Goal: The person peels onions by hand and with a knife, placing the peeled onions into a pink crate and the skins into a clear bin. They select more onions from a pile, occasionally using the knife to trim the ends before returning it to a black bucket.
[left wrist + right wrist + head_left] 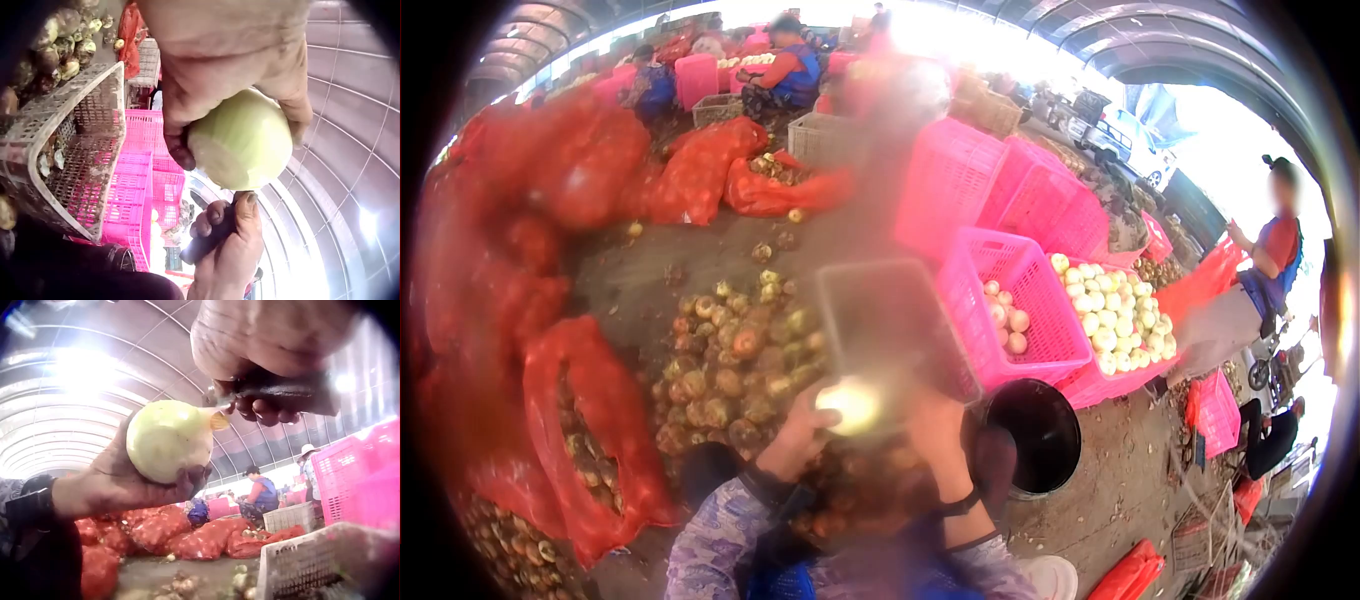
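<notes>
In the head view my left hand [800, 432] holds a pale peeled onion [852, 404] above the heap of onions. The left wrist view shows its thumb and fingers curled round the sides of this smooth, greenish-white onion [240, 140]. My right hand [940, 440] is close beside it, gripping a dark-handled knife [281, 394]. At the onion's end, in the right wrist view, a yellowish flap of skin [219, 420] sits by the knife tip and the right thumb. Most of the blade is hidden by the right hand.
A worn grey crate [53, 115] stands in front. Unpeeled onions [730, 375] are heaped to its left, beside red mesh sacks [595, 440]. At right are a black bucket [1032, 437], a pink crate [1040, 290] and a pile of peeled onions [1112, 312]. Other people sit farther back.
</notes>
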Motion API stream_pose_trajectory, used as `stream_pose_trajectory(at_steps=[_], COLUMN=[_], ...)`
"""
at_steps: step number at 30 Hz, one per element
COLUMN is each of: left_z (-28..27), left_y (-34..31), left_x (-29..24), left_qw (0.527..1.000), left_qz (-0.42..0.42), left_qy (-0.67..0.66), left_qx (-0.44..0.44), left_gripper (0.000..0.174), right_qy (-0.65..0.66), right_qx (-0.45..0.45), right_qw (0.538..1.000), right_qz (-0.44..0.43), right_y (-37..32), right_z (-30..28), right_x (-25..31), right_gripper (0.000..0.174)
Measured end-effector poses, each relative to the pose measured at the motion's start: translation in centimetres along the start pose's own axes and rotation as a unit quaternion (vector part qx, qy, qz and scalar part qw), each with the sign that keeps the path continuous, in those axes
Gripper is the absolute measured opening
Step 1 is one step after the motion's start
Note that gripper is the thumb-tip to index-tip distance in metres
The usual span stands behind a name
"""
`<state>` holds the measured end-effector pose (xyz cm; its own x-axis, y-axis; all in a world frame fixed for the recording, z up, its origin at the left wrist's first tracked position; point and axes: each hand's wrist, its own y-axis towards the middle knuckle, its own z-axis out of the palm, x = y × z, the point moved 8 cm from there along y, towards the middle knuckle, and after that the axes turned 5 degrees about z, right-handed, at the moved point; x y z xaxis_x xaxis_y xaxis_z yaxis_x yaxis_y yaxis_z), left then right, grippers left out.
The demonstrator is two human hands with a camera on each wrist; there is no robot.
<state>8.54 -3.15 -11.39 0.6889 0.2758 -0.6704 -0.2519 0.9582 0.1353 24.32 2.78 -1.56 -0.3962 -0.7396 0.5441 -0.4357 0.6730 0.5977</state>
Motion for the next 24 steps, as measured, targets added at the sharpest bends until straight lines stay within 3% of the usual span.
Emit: stream_pose_trajectory(at_steps=[2, 6, 8, 11, 12, 14, 15, 17, 19, 21, 24], left_z=[0.0, 0.9, 1.1, 0.7, 0.4, 0.2, 0.2, 0.0, -0.3, -1.1, -0.6], left_y=[-0.1, -0.2, 0.0, 0.6, 0.7, 1.0, 1.2, 1.4, 1.6, 1.6, 1.2], left_x=[-0.2, -1.2, -1.8, -2.6, -2.9, -3.0, -3.1, -3.0, -3.1, -2.5, -2.4], left_qw=[1.0, 0.999, 0.998, 0.994, 0.989, 0.987, 0.986, 0.983, 0.976, 0.973, 0.975], left_qz=[-0.01, -0.019, -0.006, 0.023, 0.035, 0.037, 0.04, 0.044, 0.054, 0.054, 0.043], left_qy=[0.02, 0.049, 0.059, 0.107, 0.146, 0.154, 0.164, 0.179, 0.212, 0.225, 0.217], left_qx=[-0.007, -0.001, 0.011, 0.014, 0.006, 0.004, 0.006, 0.004, 0.002, -0.006, -0.001], left_gripper=[0.075, 0.089, 0.091, 0.094, 0.095, 0.094, 0.093, 0.094, 0.095, 0.095, 0.094], right_qy=[-0.076, -0.103, -0.171, -0.079, -0.08, -0.137, -0.136, -0.117, -0.085, -0.116, -0.15], right_qx=[-0.01, 0.02, 0.058, 0.081, 0.084, 0.071, 0.073, 0.172, 0.174, 0.235, 0.237], right_qw=[0.997, 0.994, 0.98, 0.984, 0.984, 0.986, 0.986, 0.978, 0.981, 0.964, 0.96], right_qz=[0.013, 0.027, 0.081, 0.139, 0.138, -0.064, -0.064, -0.015, -0.002, 0.043, 0.022], right_y=[-0.3, 0.6, 1.3, 1.2, 0.9, -0.8, -1.5, -2.5, -2.5, -2.9, -2.4], right_z=[1.0, 1.4, 2.0, 0.7, 0.6, 1.0, 1.3, 2.9, 2.7, 3.5, 3.4], right_x=[-3.0, -4.6, -6.6, -4.9, -4.0, 0.7, 0.9, 0.9, 1.2, 0.3, 0.4], right_gripper=[0.021, 0.024, 0.032, 0.043, 0.043, 0.052, 0.052, 0.063, 0.066, 0.065, 0.062])
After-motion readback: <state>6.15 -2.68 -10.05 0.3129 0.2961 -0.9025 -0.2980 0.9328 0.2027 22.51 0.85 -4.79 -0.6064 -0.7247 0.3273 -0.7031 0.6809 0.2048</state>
